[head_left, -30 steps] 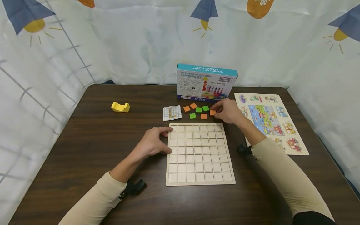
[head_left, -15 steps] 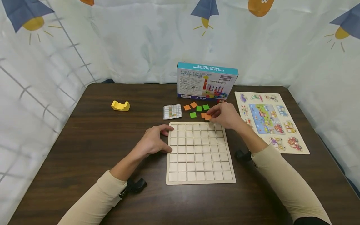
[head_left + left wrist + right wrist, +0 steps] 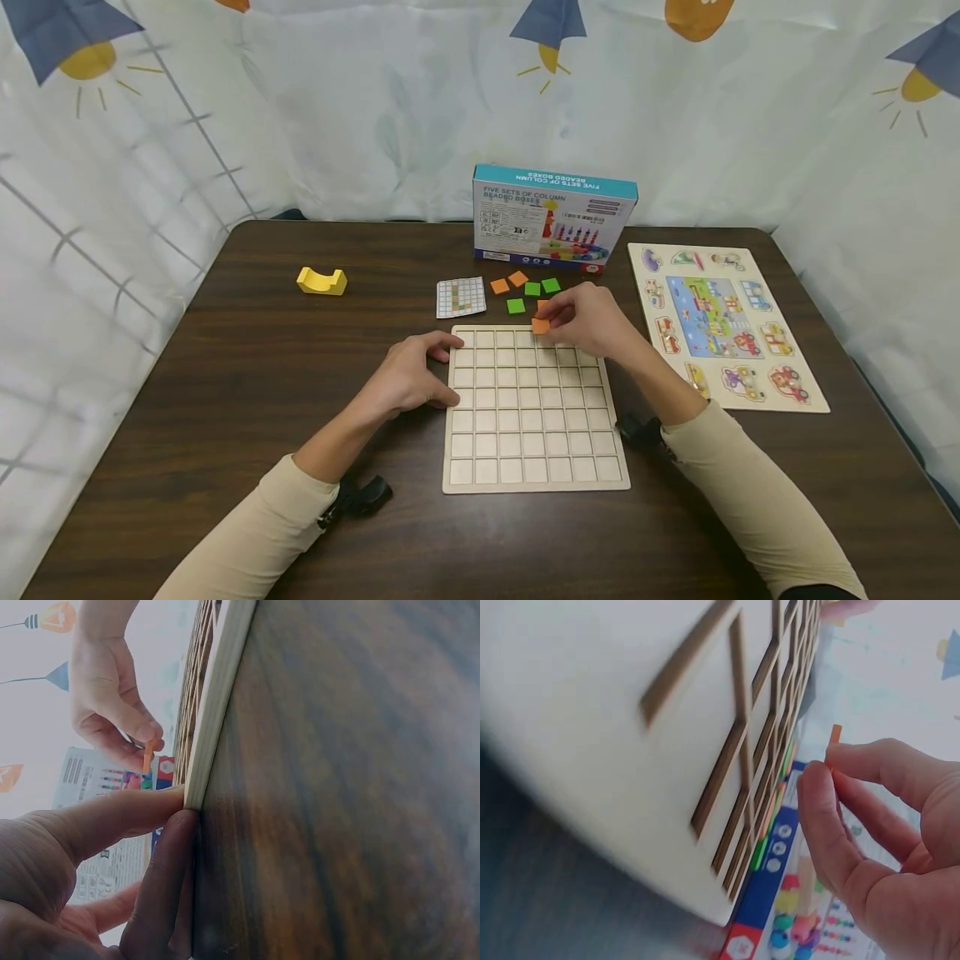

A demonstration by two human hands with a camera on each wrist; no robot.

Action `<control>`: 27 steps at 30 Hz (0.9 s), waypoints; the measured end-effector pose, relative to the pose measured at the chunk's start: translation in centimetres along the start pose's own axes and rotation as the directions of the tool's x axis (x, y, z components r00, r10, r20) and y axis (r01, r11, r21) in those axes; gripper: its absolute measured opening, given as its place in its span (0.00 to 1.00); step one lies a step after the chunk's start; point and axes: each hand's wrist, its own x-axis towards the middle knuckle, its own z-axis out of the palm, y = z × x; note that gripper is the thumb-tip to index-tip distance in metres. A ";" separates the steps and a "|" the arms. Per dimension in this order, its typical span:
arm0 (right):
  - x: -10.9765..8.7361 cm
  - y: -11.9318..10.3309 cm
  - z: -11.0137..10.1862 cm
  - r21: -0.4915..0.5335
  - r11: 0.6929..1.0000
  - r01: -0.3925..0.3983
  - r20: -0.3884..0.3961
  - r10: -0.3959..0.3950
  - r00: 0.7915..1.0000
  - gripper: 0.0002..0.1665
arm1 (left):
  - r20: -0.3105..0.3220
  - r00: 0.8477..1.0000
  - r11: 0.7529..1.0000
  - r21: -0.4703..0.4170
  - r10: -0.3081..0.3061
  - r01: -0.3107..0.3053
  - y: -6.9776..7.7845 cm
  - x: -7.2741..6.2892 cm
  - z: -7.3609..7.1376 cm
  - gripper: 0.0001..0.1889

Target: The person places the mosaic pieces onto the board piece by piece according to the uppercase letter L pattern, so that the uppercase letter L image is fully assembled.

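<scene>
A pale wooden board with a grid of square recesses (image 3: pixel 495 446) lies on the dark table. My left hand (image 3: pixel 401 377) touches its left edge, thumb and index finger spread along the side; the left wrist view shows the fingertips (image 3: pixel 171 801) right at the rim. Between thumb and fingers my right hand (image 3: pixel 588 321) pinches an orange square tile (image 3: pixel 540 326), over the board's far edge. Edge-on, the tile (image 3: pixel 835 735) stands clear of the grid in the right wrist view. Beyond the board lie loose green tiles (image 3: pixel 515 306) and orange tiles (image 3: pixel 499 286), one partly hidden by the right hand.
A small printed grid card (image 3: pixel 461 297) lies left of the tiles. Behind them stands a bead-set box (image 3: pixel 551 221). A picture puzzle board (image 3: pixel 716 321) lies at right, and a yellow curved block (image 3: pixel 322 283) at far left. A patterned white curtain (image 3: pixel 375 108) hangs behind the table.
My right hand has carried the orange tile left and nearer, from the right end of the loose tiles to the board's far edge. The left hand has stayed at the board's side.
</scene>
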 end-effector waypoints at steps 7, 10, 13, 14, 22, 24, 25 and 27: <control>0.0 -1.4 1.1 -0.003 1.000 0.016 0.018 -0.016 1.000 0.12 | -0.005 1.000 1.000 -0.005 -0.011 0.011 0.0 -0.1 -0.1 0.41; -0.1 -1.9 1.5 -0.006 1.000 0.028 0.033 -0.027 0.999 0.12 | -0.006 1.000 1.000 -0.008 -0.015 0.015 0.0 -0.1 0.0 0.41; -0.2 -2.4 1.8 -0.007 1.000 0.031 0.053 -0.030 0.998 0.13 | -0.006 1.000 1.000 -0.008 -0.018 0.018 0.0 0.0 0.0 0.41; -0.2 -2.5 1.9 -0.009 0.999 0.033 0.063 -0.032 0.997 0.13 | -0.008 1.000 1.000 -0.005 -0.018 0.018 0.0 0.0 0.1 0.41; -0.1 -3.4 2.6 -0.019 0.998 0.065 0.145 -0.062 0.988 0.11 | -0.012 1.000 1.000 0.017 -0.012 0.013 -0.1 0.0 0.2 0.41; 0.0 -3.6 2.8 -0.024 0.997 0.072 0.154 -0.067 0.986 0.11 | -0.015 1.000 1.000 0.020 -0.010 0.010 -0.1 0.0 0.2 0.41; 0.1 -3.6 2.8 -0.023 0.997 0.073 0.159 -0.068 0.985 0.11 | -0.016 1.000 1.000 0.022 -0.008 0.008 -0.1 0.0 0.2 0.41; 0.1 -3.7 2.9 -0.024 0.997 0.072 0.168 -0.067 0.984 0.11 | -0.019 1.000 1.000 0.024 -0.007 0.008 0.0 0.0 0.2 0.41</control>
